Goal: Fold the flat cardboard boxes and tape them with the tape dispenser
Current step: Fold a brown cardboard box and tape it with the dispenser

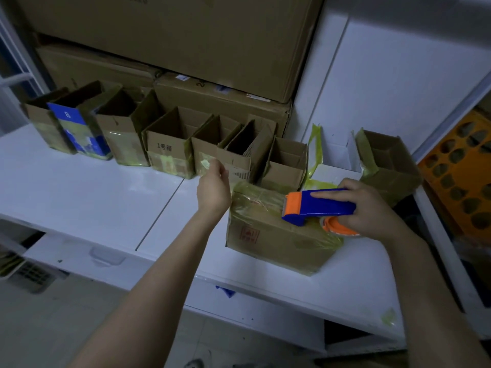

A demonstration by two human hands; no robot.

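Note:
A small cardboard box (268, 235), wrapped in yellowish clear tape, lies on the white table (93, 192) in front of me. My right hand (372, 208) grips the blue and orange tape dispenser (318, 207), which rests on top of the box with its orange cutter pointing left. My left hand (214, 188) hovers at the box's far left corner with its fingers loosely curled. Whether it pinches a tape end I cannot tell.
A row of several folded, open-topped boxes (170, 152) stands along the back of the table, with one more box (390, 166) at the right. Large cartons (186, 43) are stacked behind them. An orange crate (462, 181) sits at the far right.

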